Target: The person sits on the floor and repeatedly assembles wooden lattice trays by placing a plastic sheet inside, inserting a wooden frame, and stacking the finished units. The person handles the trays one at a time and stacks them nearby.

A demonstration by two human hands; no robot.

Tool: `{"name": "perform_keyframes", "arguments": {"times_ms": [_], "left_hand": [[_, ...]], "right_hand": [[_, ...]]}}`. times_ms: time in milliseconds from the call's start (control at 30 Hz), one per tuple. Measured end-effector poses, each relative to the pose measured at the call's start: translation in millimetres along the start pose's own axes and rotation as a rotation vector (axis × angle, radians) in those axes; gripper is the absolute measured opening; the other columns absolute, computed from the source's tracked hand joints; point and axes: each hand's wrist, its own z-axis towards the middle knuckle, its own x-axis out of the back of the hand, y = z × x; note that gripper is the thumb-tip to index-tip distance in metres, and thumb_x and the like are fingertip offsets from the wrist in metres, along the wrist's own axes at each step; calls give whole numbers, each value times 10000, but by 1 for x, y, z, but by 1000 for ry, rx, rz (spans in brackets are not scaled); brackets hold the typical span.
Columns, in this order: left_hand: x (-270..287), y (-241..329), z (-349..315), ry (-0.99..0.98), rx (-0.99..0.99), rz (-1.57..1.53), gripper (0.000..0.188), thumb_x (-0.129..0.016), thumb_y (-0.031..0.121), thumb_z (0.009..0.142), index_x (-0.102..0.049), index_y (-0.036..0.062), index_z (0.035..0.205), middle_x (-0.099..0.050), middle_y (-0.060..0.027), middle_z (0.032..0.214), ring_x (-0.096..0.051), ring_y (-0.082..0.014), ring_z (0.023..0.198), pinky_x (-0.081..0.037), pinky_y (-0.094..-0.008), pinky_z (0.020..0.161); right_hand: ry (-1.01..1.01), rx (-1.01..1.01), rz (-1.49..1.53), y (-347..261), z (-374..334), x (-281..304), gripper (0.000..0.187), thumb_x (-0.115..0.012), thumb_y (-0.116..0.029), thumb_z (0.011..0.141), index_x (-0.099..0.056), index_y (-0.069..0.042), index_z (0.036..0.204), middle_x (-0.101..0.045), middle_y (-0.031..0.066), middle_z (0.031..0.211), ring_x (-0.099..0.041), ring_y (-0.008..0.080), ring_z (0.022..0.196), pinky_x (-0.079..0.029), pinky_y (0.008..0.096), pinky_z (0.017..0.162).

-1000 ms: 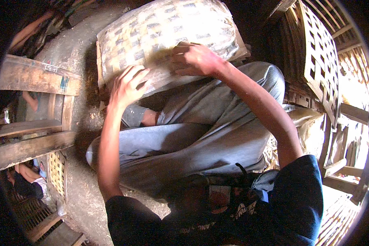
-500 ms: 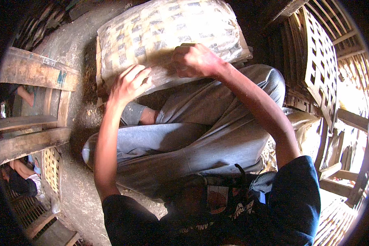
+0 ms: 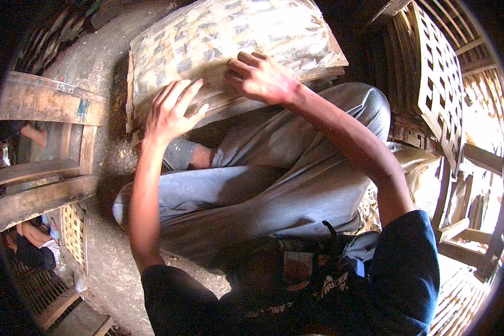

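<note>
In front of my crossed legs lies a woven bamboo panel (image 3: 207,42) covered by a clear, wrinkled plastic sheet (image 3: 288,28), bright with glare. My left hand (image 3: 173,109) rests at its near left edge, fingers stretched out and thumb apart. Nearer the middle, my right hand (image 3: 260,78) lies over the plastic with its fingers loosely bent and spaced. The undersides of the right fingertips are partly hidden. Below the sheet, the panel's near edge shows flat, board-like layers at the right.
A lattice panel (image 3: 439,84) stands upright at the right beside bamboo slats. To the left are wooden beams (image 3: 50,101) of a bench-like frame. Beyond it, another person's legs and dark clothing (image 3: 36,252) show near a woven panel (image 3: 73,232). The floor (image 3: 109,274) is rough and dusty.
My right hand has loosened from a closed fist and moved slightly left and away from me. My left fingers have spread out. The plastic at the near edge now lies flatter.
</note>
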Motion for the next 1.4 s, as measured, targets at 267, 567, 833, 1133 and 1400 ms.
{"name": "perform_keyframes", "arguments": {"times_ms": [267, 567, 833, 1133, 1400], "left_hand": [[12, -22, -20, -184, 112, 82, 554, -739, 61, 768, -598, 90, 1303, -590, -144, 1211, -594, -331, 1134, -521, -420, 945], [17, -57, -53, -296, 181, 287, 715, -632, 7, 749, -472, 132, 1435, -549, -153, 1221, -558, -345, 1148, -498, -446, 940], [30, -70, -66, -331, 164, 318, 713, -617, -23, 767, -468, 142, 1445, -551, -165, 1161, -575, -357, 1098, -512, -444, 905], [36, -67, -77, -344, 147, 284, 644, -565, -24, 824, -472, 117, 1445, -558, -171, 1103, -584, -356, 1058, -493, -455, 916], [37, -84, -91, -255, -36, 337, 619, -569, 4, 819, -489, 79, 1428, -559, -173, 1072, -574, -345, 1017, -473, -464, 906]], "right_hand": [[-5, -16, -38, 1, -1, -3, 398, -580, -208, 807, -604, -71, 1180, -564, 52, 1141, -566, 228, 1085, -546, 360, 859], [-120, -166, -78, 21, -22, -2, 488, -625, -220, 823, -545, -59, 1277, -506, 108, 1309, -484, 266, 1241, -427, 404, 1038], [-260, -315, -241, 48, -54, 7, 759, -708, -448, 853, -443, -64, 1451, -213, 163, 1624, -174, 325, 1516, -232, 587, 1185], [-275, -382, -176, 45, -63, 10, 968, -690, -430, 886, -126, -75, 1587, -157, 189, 1630, -168, 407, 1502, -282, 685, 1119], [-300, -497, 1, 29, -74, 20, 914, -641, -202, 866, -102, -70, 1592, -150, 222, 1627, -165, 423, 1500, -187, 673, 1163]]}}
